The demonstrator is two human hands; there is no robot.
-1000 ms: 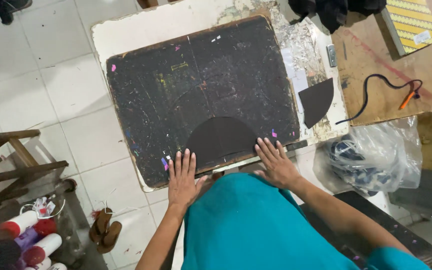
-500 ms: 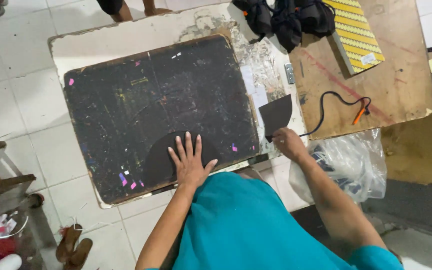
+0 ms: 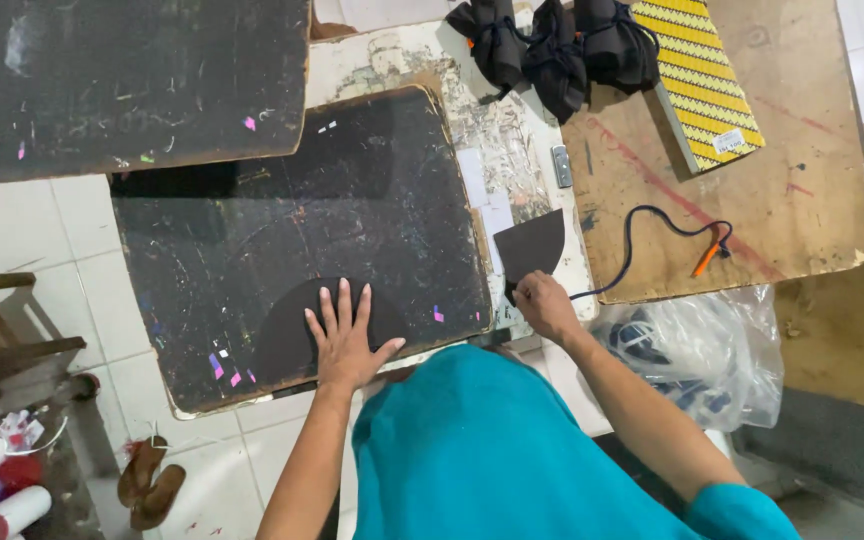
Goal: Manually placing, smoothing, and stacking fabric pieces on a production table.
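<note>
Under the flat left hand (image 3: 344,340), a dark semicircular piece (image 3: 287,335).

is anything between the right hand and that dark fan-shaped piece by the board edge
Nothing visible does. The right hand is already at the lower tip of the dark fan-shaped piece, while the left hand lies flat on the dark semicircle.

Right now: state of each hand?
Left hand: open, fingers spread, flat on the dark semicircular piece on the black board.
Right hand: closed at the lower corner of the dark fan-shaped piece; actual grip cannot be told.
</note>
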